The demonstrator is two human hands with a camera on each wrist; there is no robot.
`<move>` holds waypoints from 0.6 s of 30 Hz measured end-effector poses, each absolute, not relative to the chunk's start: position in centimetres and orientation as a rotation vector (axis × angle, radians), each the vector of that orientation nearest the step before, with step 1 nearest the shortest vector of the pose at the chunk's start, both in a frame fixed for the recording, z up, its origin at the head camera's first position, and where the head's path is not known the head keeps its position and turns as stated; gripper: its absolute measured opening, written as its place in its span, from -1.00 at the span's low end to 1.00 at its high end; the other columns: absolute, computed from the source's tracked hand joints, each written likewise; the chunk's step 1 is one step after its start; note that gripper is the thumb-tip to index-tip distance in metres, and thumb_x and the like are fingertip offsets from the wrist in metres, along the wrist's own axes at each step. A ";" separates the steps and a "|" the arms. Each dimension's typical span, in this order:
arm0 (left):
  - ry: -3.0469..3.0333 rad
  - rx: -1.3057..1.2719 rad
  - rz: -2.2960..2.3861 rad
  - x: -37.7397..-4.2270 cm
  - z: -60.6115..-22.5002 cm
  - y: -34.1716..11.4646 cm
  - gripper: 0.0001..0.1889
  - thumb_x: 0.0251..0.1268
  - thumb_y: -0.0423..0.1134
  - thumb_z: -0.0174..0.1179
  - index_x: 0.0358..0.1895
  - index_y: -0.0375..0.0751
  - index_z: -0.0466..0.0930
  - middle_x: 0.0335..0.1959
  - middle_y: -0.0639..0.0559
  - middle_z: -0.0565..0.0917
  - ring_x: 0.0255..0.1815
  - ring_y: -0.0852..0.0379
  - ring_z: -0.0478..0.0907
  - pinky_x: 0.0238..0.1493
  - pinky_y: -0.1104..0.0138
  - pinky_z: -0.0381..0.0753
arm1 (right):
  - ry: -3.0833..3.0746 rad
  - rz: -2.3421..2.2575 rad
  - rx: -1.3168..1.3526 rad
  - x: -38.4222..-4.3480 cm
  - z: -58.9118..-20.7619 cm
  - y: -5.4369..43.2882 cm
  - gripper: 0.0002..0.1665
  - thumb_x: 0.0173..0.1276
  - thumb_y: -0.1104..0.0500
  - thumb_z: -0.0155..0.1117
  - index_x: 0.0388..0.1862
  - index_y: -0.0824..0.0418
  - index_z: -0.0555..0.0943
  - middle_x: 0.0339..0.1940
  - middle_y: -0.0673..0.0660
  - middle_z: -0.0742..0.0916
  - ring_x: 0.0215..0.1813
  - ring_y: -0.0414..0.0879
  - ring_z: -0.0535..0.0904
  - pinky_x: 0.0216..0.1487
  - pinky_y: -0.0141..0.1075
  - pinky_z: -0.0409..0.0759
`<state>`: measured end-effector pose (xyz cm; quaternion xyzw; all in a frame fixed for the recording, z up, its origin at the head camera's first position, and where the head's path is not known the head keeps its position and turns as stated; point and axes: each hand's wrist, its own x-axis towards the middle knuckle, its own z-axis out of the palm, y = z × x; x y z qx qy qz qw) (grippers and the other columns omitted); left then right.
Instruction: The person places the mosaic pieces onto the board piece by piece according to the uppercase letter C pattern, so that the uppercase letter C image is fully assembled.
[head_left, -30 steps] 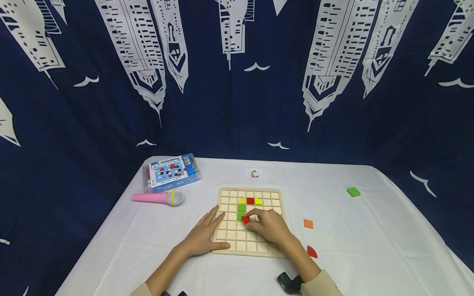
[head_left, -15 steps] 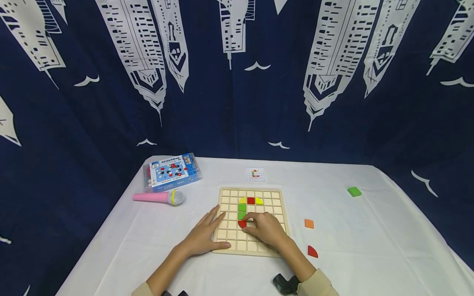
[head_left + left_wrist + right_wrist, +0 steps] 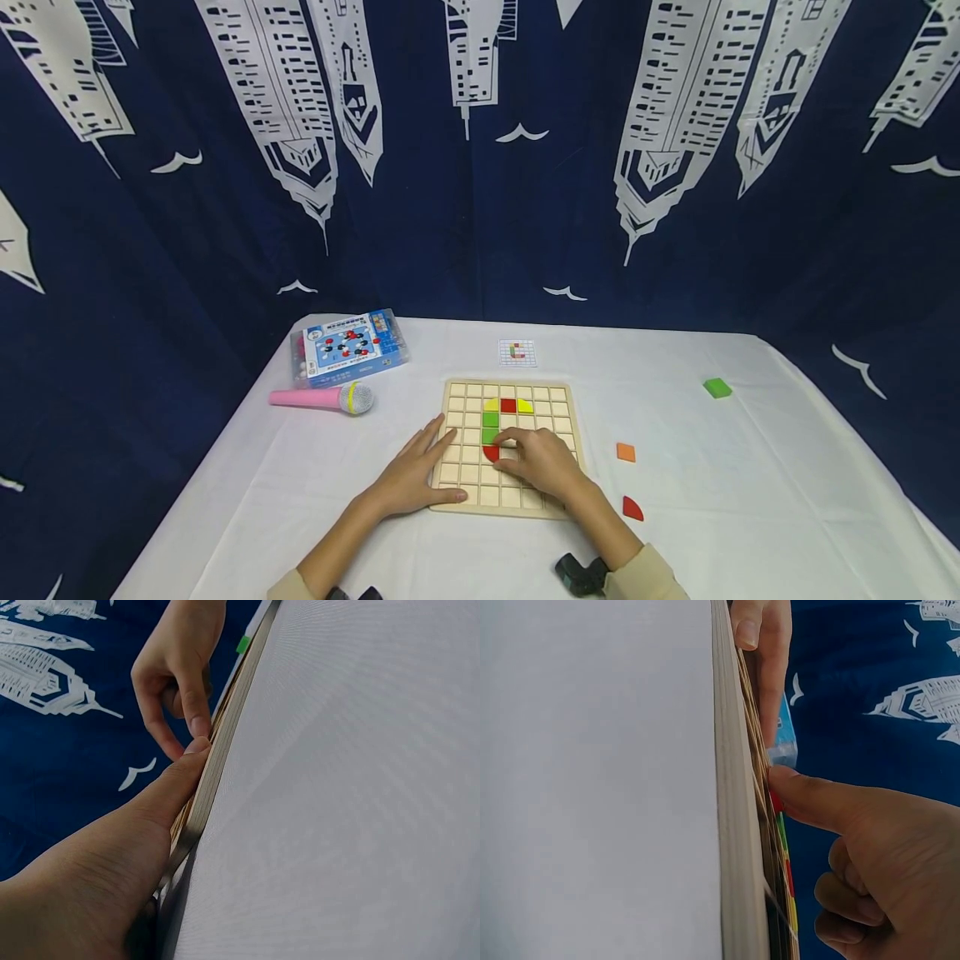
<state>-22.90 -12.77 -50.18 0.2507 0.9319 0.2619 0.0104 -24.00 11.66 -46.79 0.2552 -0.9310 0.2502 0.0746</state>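
Observation:
A wooden grid board (image 3: 480, 492) lies on the table, with coloured tiles in some of its squares. My left hand (image 3: 411, 479) rests along the board's left edge, fingers spread, thumb on the near corner. Thumb and index finger of my right hand (image 3: 546, 460) pinch a red quarter-circle tile (image 3: 491, 453) in the square below two green square tiles (image 3: 490, 427). Above those, a red square tile (image 3: 508, 406) sits between two yellow tiles (image 3: 525, 407). In the right wrist view, the thumb (image 3: 787, 774) is right at the red tile; its other fingers are curled in.
To the right lie an orange square tile (image 3: 626, 452), another red quarter-circle tile (image 3: 632, 508) and a green tile (image 3: 717, 388). A pattern card (image 3: 517, 353) lies behind the board. At the back left are a boxed set (image 3: 348, 350) and a pink microphone (image 3: 307, 398).
My right hand has brought the red quarter-circle tile slightly left and nearer, down into the square under the green ones. My left hand has stayed on the board's edge.

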 end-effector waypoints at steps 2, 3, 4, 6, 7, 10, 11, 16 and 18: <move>2.905 0.786 0.817 -22.9 -50.1 -12.8 0.04 -0.08 0.46 0.10 0.43 -0.09 0.07 0.48 -0.09 -0.14 0.43 -0.19 -0.11 0.28 -0.10 0.09 | -2.790 0.761 0.755 -24.0 -46.7 11.9 -0.67 0.03 -0.01 0.45 -0.20 0.03 0.68 -0.83 -0.20 0.35 -0.69 -0.33 0.13 -0.68 -0.44 0.16; 2.904 0.786 0.814 -22.9 -50.1 -12.8 0.04 -0.08 0.46 0.10 0.44 -0.09 0.07 0.48 -0.09 -0.14 0.43 -0.19 -0.12 0.28 -0.10 0.09 | -2.788 0.771 0.755 -23.9 -46.7 11.9 -0.68 0.02 -0.01 0.46 -0.21 0.03 0.68 -0.83 -0.20 0.35 -0.69 -0.33 0.12 -0.68 -0.44 0.15; 2.903 0.784 0.811 -22.9 -50.1 -12.8 0.04 -0.08 0.46 0.10 0.44 -0.09 0.07 0.48 -0.09 -0.15 0.43 -0.19 -0.12 0.28 -0.10 0.09 | -2.788 0.780 0.756 -23.9 -46.7 12.0 -0.68 0.03 -0.01 0.46 -0.21 0.03 0.68 -0.84 -0.19 0.34 -0.70 -0.33 0.11 -0.69 -0.43 0.13; 2.905 0.779 0.806 -22.9 -50.1 -12.9 0.05 -0.08 0.47 0.09 0.44 -0.09 0.07 0.48 -0.08 -0.15 0.43 -0.18 -0.12 0.28 -0.09 0.09 | -2.791 0.796 0.765 -23.9 -46.8 12.1 -0.69 0.03 -0.01 0.45 -0.21 0.03 0.69 -0.82 -0.20 0.35 -0.68 -0.34 0.11 -0.67 -0.44 0.13; 2.905 0.775 0.806 -22.9 -50.0 -12.9 0.05 -0.08 0.47 0.10 0.44 -0.09 0.07 0.48 -0.08 -0.15 0.43 -0.18 -0.12 0.29 -0.09 0.08 | -2.793 0.798 0.773 -23.9 -46.9 12.2 -0.69 0.04 -0.01 0.45 -0.21 0.03 0.68 -0.82 -0.21 0.35 -0.68 -0.34 0.12 -0.67 -0.45 0.14; 2.907 0.772 0.809 -22.9 -50.0 -12.9 0.05 -0.09 0.47 0.10 0.44 -0.10 0.06 0.48 -0.08 -0.15 0.43 -0.17 -0.13 0.29 -0.08 0.08 | -2.793 0.808 0.785 -24.0 -46.9 12.3 -0.68 0.04 -0.01 0.45 -0.20 0.03 0.69 -0.80 -0.21 0.36 -0.67 -0.34 0.12 -0.66 -0.45 0.13; 2.906 0.773 0.812 -22.9 -50.0 -13.0 0.05 -0.09 0.47 0.10 0.44 -0.10 0.06 0.48 -0.08 -0.15 0.43 -0.17 -0.13 0.30 -0.08 0.07 | -2.795 0.805 0.783 -24.0 -46.9 12.3 -0.68 0.04 -0.01 0.45 -0.20 0.03 0.68 -0.81 -0.21 0.35 -0.67 -0.34 0.12 -0.66 -0.45 0.13; 2.900 0.785 0.824 -22.9 -50.1 -12.9 0.05 -0.09 0.47 0.10 0.44 -0.10 0.06 0.48 -0.08 -0.15 0.44 -0.16 -0.13 0.30 -0.07 0.07 | -2.781 0.819 0.741 -23.8 -46.3 13.2 -0.68 0.03 0.01 0.46 -0.20 0.04 0.68 -0.86 -0.20 0.30 -0.70 -0.34 0.06 -0.67 -0.45 0.11; 2.898 0.788 0.830 -22.9 -50.1 -12.9 0.05 -0.09 0.46 0.11 0.44 -0.10 0.07 0.48 -0.09 -0.15 0.43 -0.17 -0.13 0.29 -0.08 0.08 | -2.776 0.823 0.708 -23.7 -45.9 14.1 -0.67 0.03 0.02 0.46 -0.19 0.05 0.68 -0.85 -0.19 0.28 -0.70 -0.34 0.05 -0.67 -0.44 0.10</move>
